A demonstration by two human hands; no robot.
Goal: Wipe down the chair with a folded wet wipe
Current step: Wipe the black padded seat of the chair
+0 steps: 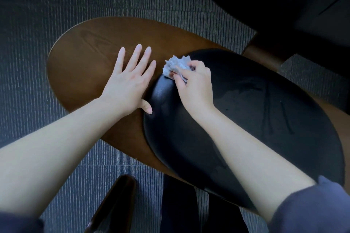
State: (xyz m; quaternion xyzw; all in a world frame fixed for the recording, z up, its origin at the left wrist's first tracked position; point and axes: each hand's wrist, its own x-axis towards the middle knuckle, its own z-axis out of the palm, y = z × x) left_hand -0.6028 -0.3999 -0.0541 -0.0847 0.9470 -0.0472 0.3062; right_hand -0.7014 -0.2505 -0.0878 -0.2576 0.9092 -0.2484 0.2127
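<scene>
1. Brown wood forms the curved outer part of the chair, seen from above through the head camera; a black padded seat sits on it, with faint wet streaks on its right half.
2. Lying flat on the wood with its fingers spread and straight is the left hand; it holds nothing, and its thumb touches the left edge of the black seat.
3. At the upper left edge of the seat, the right hand is curled, with fingers and thumb pinched closed around a wet wipe.
4. That wipe is white and looks bunched more than neatly folded; it sticks out past the fingertips and presses on the rim of the seat, just beside the left hand's fingertips.
5. Both forearms are bare, with dark blue sleeves pushed up near the elbows.
6. Grey ribbed carpet covers the floor around the chair.
7. A second dark chair stands at the upper right, apart from the hands.
</scene>
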